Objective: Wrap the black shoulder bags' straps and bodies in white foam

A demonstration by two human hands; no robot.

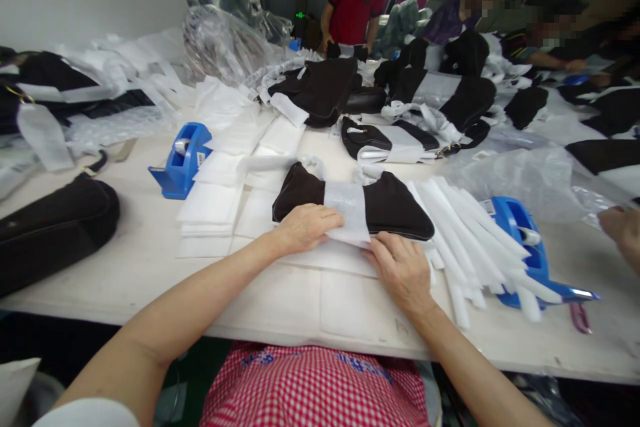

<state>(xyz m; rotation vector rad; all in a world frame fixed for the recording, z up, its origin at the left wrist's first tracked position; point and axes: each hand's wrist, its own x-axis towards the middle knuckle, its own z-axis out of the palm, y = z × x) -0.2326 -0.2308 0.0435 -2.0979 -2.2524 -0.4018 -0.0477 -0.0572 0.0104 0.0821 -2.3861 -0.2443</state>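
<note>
A person in a red shirt (pixel 353 3) stands across the surface (pixel 145 240), right of a lit green sign (pixel 300 15). A pink clip (pixel 580 318) lies near the surface's front edge.

Lettering, labels and a lit sign, with no words or numbers readable.
Blue characters in 2 groups run across the top of a red-and-white checked apron (pixel 315 390) at bottom centre, creased and too blurred to read. White labels, 1 each, sit on the blue tape dispenser (pixel 186 159) left of centre and the blue dispenser (pixel 520 233) at right, their print too small. A tiny green lit sign (pixel 300 15) glows at upper centre, illegible.
</note>
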